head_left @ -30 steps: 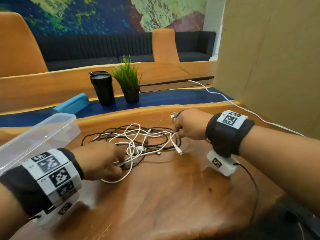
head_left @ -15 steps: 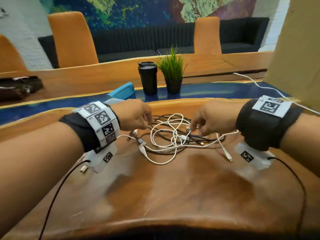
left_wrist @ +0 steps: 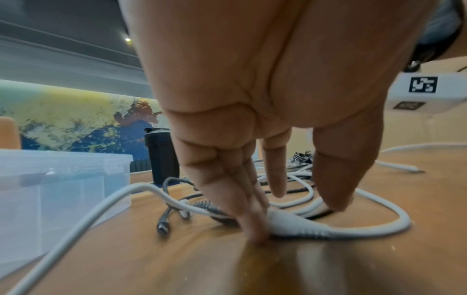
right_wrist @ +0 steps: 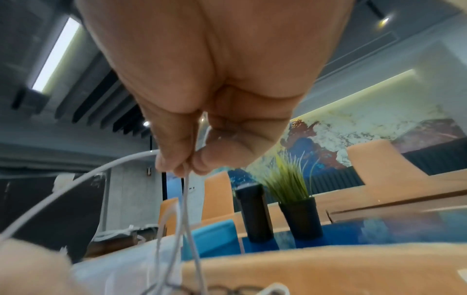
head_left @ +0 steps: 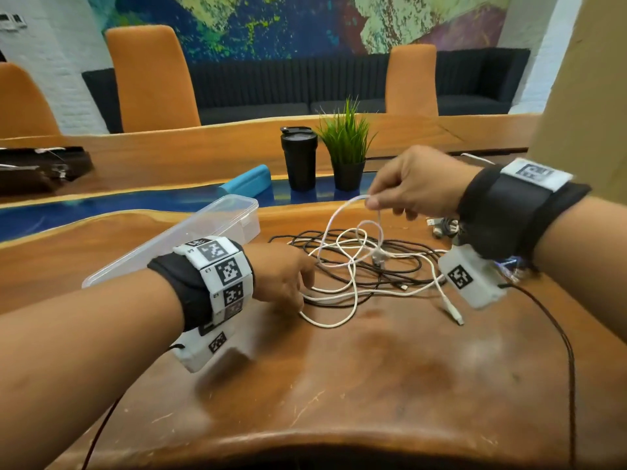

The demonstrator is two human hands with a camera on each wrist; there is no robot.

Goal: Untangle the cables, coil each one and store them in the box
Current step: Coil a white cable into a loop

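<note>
The right hand is raised above the wooden table, its thumb and forefinger pinching a loop of white cable that hangs down into the tangle below. The left hand is low at the near left edge of the tangle, its fingers straight and pointing down, the tips pressing a white cable's plug end against the table. White and black cables lie knotted together between the two hands. The clear plastic box sits on the table just behind the left wrist. A black tumbler and potted grass plant stand farther back.
</note>
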